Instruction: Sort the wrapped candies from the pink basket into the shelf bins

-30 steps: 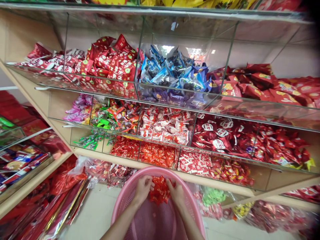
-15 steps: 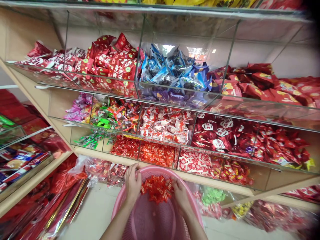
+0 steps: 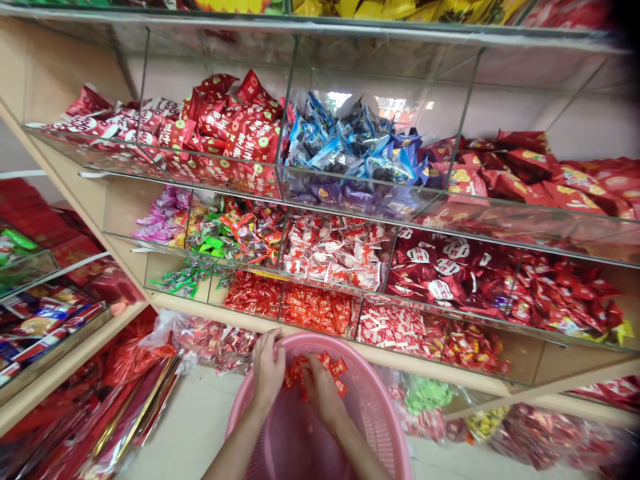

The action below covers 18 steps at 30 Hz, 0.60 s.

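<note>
A pink mesh basket (image 3: 395,427) stands below the shelves, with small red wrapped candies (image 3: 336,371) inside against its far wall. My left hand (image 3: 269,363) grips the basket's upper left rim, fingers curled over it. Down inside the basket, my right hand (image 3: 319,383) is among the red candies, its fingertips bent into them and partly hidden, so whether any candy is held cannot be made out.
Glass-fronted shelves hold blue packets (image 3: 345,143), large red packets (image 3: 240,127) and orange-red candies (image 3: 317,308). Bagged sweets (image 3: 427,393) lie on the floor at right. Red and gold wrapped goods (image 3: 115,413) lean at lower left beside another shelf.
My right hand has moved left, from the right side of the candies to their middle. My left hand stays on the rim. The view has shifted slightly.
</note>
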Available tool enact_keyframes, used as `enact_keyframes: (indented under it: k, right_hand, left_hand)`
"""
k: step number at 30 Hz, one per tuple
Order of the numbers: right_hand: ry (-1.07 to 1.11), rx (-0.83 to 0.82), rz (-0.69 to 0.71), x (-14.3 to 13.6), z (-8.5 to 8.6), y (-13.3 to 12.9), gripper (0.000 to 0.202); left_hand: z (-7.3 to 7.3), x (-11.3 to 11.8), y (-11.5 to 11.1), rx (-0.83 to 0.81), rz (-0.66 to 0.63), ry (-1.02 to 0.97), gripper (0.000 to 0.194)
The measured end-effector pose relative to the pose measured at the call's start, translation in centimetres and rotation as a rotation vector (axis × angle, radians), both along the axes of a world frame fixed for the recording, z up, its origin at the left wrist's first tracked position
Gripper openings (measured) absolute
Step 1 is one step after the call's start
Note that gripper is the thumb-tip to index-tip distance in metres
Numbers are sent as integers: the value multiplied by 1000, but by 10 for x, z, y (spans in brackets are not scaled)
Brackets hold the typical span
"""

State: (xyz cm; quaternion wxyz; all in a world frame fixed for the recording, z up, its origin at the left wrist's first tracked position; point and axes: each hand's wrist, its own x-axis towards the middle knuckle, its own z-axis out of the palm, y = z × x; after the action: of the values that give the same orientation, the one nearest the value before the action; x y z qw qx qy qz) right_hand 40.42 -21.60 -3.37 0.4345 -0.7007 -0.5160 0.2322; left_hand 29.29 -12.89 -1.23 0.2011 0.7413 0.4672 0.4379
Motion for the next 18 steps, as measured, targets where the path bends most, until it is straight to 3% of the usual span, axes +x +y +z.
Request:
enact_keyframes:
  k: [5,11,14,18]
  right_hand:
    - [-470,-109,181,-14,-10,16,37]
    - [-615,-104,202,-18,-19,22,36]
    - [-577,-42,161,-16,-10,20,34]
    - [-517,107,119,-1,18,20,28]
  left_hand:
    - [-1,-2,1,4,-14,-19,29]
    - [-1,-3,2,15,-15,4,28]
    - [-3,-3,2,26,-22,-15,28]
    - [-5,-3,3,43,-22,-49,29]
